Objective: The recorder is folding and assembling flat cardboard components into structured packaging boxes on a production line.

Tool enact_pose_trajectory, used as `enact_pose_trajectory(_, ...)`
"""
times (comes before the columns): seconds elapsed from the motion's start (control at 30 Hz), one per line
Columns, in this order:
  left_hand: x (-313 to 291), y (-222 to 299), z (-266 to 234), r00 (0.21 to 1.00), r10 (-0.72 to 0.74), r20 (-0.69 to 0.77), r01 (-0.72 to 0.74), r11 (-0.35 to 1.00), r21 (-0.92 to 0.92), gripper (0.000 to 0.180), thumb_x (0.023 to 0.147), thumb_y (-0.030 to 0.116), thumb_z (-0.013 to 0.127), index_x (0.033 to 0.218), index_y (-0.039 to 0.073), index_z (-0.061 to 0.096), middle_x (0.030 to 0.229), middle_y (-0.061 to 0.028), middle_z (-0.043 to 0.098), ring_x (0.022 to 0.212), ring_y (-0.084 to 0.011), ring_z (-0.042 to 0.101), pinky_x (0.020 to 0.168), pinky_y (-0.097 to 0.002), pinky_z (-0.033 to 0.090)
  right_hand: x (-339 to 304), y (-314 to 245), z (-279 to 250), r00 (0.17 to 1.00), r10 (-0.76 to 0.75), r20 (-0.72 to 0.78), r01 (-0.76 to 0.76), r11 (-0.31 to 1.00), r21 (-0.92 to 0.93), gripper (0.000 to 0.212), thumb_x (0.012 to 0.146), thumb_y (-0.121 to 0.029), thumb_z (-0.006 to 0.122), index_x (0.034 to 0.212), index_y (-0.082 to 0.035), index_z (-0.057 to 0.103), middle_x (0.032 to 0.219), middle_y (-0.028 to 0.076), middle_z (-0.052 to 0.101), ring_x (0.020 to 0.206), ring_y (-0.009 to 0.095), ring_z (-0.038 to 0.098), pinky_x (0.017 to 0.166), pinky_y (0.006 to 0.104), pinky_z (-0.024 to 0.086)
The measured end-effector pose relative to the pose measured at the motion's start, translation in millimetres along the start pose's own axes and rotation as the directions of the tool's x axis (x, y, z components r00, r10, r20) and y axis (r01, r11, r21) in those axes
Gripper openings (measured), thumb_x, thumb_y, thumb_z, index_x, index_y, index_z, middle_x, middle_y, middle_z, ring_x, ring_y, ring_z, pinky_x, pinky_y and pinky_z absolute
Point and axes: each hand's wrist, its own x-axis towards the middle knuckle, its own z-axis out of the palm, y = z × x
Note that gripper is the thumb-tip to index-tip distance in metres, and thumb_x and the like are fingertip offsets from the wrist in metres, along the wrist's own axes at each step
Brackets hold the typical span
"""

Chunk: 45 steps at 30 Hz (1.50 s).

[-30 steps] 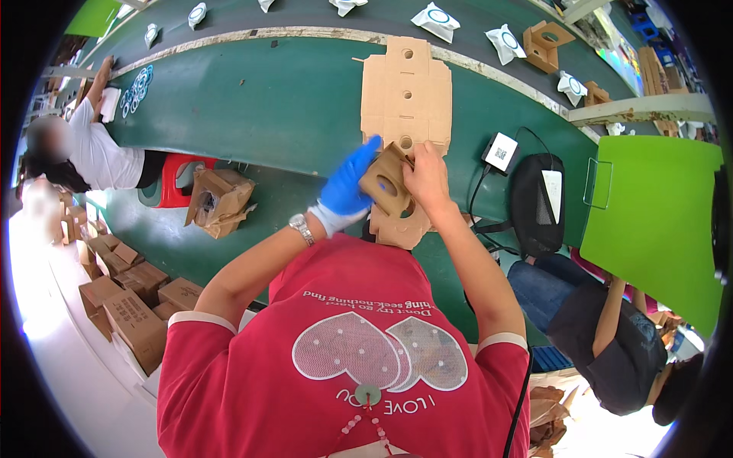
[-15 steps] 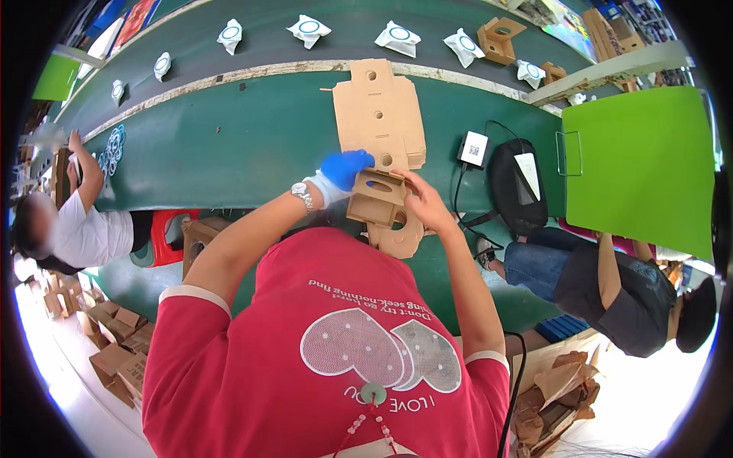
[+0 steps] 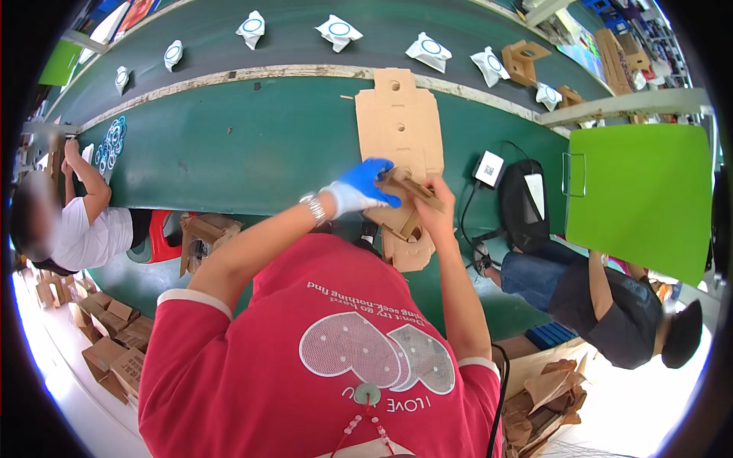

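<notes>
A small brown cardboard box (image 3: pixel 414 190), partly folded and tilted, is between my hands above the near edge of the green table. My left hand (image 3: pixel 362 188), in a blue and white glove, grips its left end with thumb and fingers on either side. Bare, my right hand (image 3: pixel 437 211) is closed on the box's right end. Beyond the box lies a stack of flat die-cut cardboard blanks (image 3: pixel 399 122). Another cut cardboard piece (image 3: pixel 410 256) sticks out below the box at the table edge; my hands and the box hide part of it.
White wrapped packages (image 3: pixel 429 52) line the dark conveyor (image 3: pixel 298 40) at the back, near an open cardboard box (image 3: pixel 524 62). To the right are a white device (image 3: pixel 488 169), a black bag (image 3: pixel 522 202) and a green panel (image 3: pixel 640 191). People sit on both sides.
The box has turned from showing its open inside to a steep tilt. My left hand has shifted its hold, its fingers now more spread. The whole view has shifted slightly.
</notes>
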Motion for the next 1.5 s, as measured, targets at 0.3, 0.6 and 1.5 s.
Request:
enact_pose_trajectory(0.3,44.9,3.7,-90.7,0.909,-0.409,-0.082,0.251,0.694,-0.674,0.033,0.092,0.03,0.07,0.117,0.01,0.064,0.114,-0.003,0.065,0.098,-0.0174,0.066,0.077,-0.036,0.055,26.0,-69.2,-15.2,0.967,0.21,-0.147,-0.108,0.853,0.51,0.074,0.089,-0.022,0.076,0.145,0.005,0.034,0.148,0.019,0.036,0.134,0.029,0.044,0.109,0.0414,0.043)
enact_pose_trajectory(0.6,301.1,-60.1,-218.2,0.943,-0.041,-0.331,0.179,0.9,0.399,0.076,0.091,0.047,0.068,0.149,0.006,0.041,0.14,-0.013,0.055,0.129,-0.024,0.052,0.106,-0.0371,0.043,-83.3,-5.3,15.4,0.929,0.226,-0.292,-0.298,0.927,-0.229,0.074,0.084,-0.018,0.076,0.143,0.006,0.037,0.146,0.024,0.039,0.136,0.039,0.039,0.115,0.0479,0.033)
enact_pose_trajectory(1.5,-89.9,92.1,91.3,0.873,-0.486,0.027,0.347,0.584,-0.734,0.036,0.102,0.03,0.055,0.131,0.007,0.061,0.09,0.001,0.063,0.078,-0.0083,0.06,0.079,-0.0258,0.052,-89.1,-65.2,-34.0,0.842,0.395,0.367,-0.539,0.587,0.604,0.026,0.104,-0.033,0.052,0.093,-0.009,0.055,0.069,-0.005,0.044,0.06,0.007,0.04,0.056,0.0239,0.035)
